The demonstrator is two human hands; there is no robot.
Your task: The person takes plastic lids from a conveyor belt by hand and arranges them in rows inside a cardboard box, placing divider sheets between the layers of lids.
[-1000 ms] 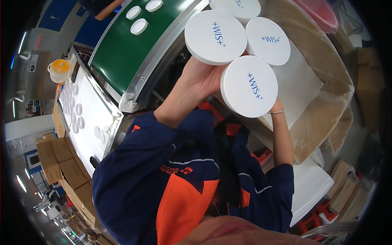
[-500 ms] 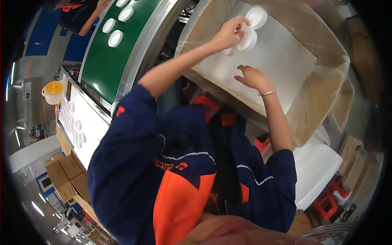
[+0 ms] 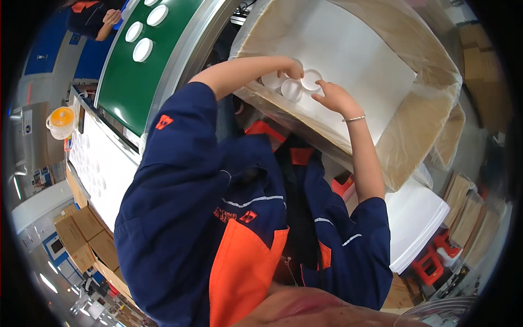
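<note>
Several shallow round white lids lie at the near left of a large carton [image 3: 414, 131], on its white bottom sheet [image 3: 359, 49]. My left hand [image 3: 292, 68] reaches over them with its fingers bent down, closed at a white lid that it partly covers. Close below that hand is another white lid [image 3: 291, 90]. My right hand [image 3: 336, 99] has its fingers stretched out, the fingertips at the rim of a further white lid [image 3: 311, 80]. It holds nothing.
Left of the carton runs a green conveyor belt [image 3: 131, 82] carrying more white lids. A white lit table [image 3: 103, 174] with rows of lids stands nearer, an orange-topped white container [image 3: 62, 121] beyond it. A co-worker's hand [image 3: 112, 17] shows at far left.
My left hand has come down and nearer with the lids, which now lie on the carton's bottom. My right hand has moved slightly left, to a lid's rim.
</note>
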